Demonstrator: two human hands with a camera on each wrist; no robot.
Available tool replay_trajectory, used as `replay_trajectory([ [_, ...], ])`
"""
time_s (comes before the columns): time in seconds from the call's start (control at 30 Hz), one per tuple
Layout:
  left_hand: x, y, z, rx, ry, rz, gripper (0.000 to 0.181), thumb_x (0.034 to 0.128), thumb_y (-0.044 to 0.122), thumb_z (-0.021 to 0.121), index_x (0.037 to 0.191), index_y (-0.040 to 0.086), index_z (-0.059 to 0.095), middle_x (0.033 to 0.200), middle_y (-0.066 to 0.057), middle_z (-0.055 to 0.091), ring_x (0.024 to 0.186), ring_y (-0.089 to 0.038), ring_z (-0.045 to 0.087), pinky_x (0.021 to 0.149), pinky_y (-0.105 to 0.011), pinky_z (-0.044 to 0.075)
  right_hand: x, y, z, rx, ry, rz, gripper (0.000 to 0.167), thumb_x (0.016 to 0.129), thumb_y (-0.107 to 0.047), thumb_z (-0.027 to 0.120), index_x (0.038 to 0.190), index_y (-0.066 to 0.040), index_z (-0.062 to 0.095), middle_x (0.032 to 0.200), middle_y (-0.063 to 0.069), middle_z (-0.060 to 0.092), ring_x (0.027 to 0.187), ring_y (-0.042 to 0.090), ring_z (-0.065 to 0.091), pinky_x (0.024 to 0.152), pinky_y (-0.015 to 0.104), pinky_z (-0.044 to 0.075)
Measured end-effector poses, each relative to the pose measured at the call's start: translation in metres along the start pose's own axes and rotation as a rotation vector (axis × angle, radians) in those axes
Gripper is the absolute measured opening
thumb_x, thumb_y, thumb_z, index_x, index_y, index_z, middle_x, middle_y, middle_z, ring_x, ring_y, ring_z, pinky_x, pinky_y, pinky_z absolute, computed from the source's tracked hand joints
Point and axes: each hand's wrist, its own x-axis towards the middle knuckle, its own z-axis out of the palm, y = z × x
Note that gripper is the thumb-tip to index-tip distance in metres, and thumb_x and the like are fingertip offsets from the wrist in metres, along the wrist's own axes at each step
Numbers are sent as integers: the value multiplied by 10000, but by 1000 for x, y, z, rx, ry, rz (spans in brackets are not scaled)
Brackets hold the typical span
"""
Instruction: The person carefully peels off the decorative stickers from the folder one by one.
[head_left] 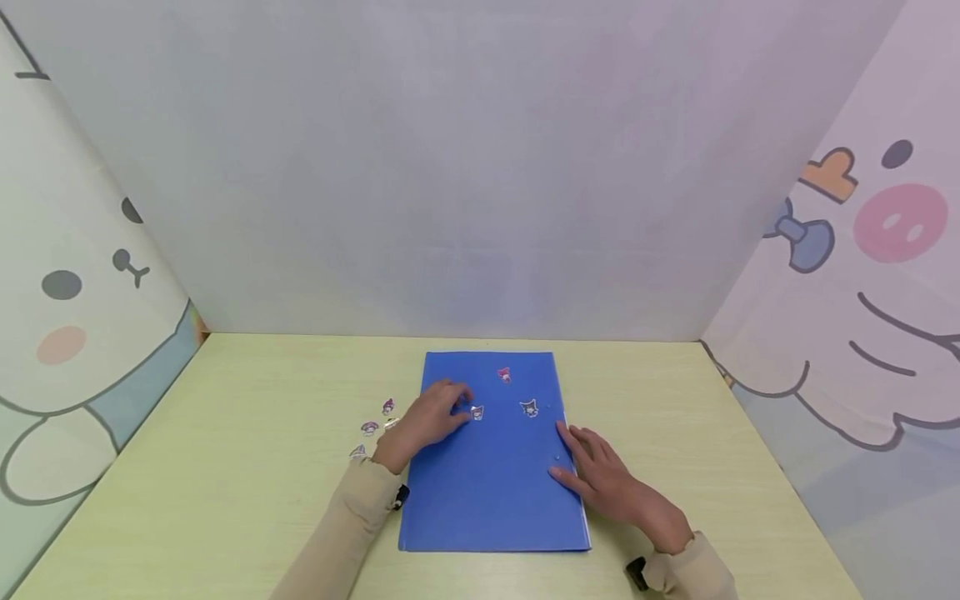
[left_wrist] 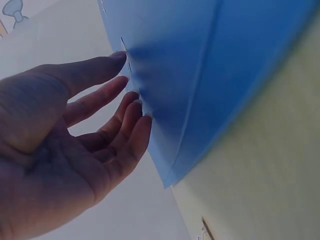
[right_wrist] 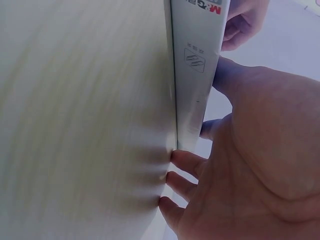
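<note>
I judge it partly done: three stickers (head_left: pixel 529 408) sit on the blue folder (head_left: pixel 487 500) near the surface's (head_left: pixel 240 467) far edge; at least four loose stickers (head_left: pixel 370 427) lie leftward. My left grip (head_left: pixel 429 417) and right grip (head_left: pixel 609 482) have fingers apart.

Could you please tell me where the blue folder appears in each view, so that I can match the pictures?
Head: the blue folder lies in the lower middle.
Left wrist: its blue cover fills much of the upper right.
Right wrist: its pale spine runs down from the top, right of centre.
Shared landmark: the left hand, in all three; top right in the right-wrist view.
</note>
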Motion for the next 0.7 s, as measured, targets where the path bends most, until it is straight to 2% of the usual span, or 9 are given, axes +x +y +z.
replay_trajectory([
  [0.17, 2, 1, 1, 5, -12, -11, 91, 927, 44, 752, 989, 34, 685, 942, -113, 614, 889, -253, 566, 791, -433, 511, 1, -1, -1, 3, 3, -10, 735, 1071, -419, 518, 1620, -19, 237, 1595, 256, 282, 1476, 483, 234, 1159, 681, 202],
  [0.37, 3, 3, 2, 3, -3, 9, 71, 932, 31, 741, 958, 24, 675, 917, -103, 607, 862, -236, 557, 786, -419, 505, 0, -2, -1, 2, 5, -14, 729, 1074, -409, 515, 1614, -4, 241, 1586, 268, 288, 1471, 491, 236, 1157, 683, 194],
  [0.7, 10, 9, 3, -17, -27, 11, 68, 951, 8, 710, 908, 31, 663, 869, -58, 624, 798, -190, 550, 720, -354, 500, 0, -3, -1, 14, 12, -20, 734, 1071, -415, 521, 1609, 5, 251, 1567, 293, 303, 1456, 512, 237, 1142, 696, 188],
])
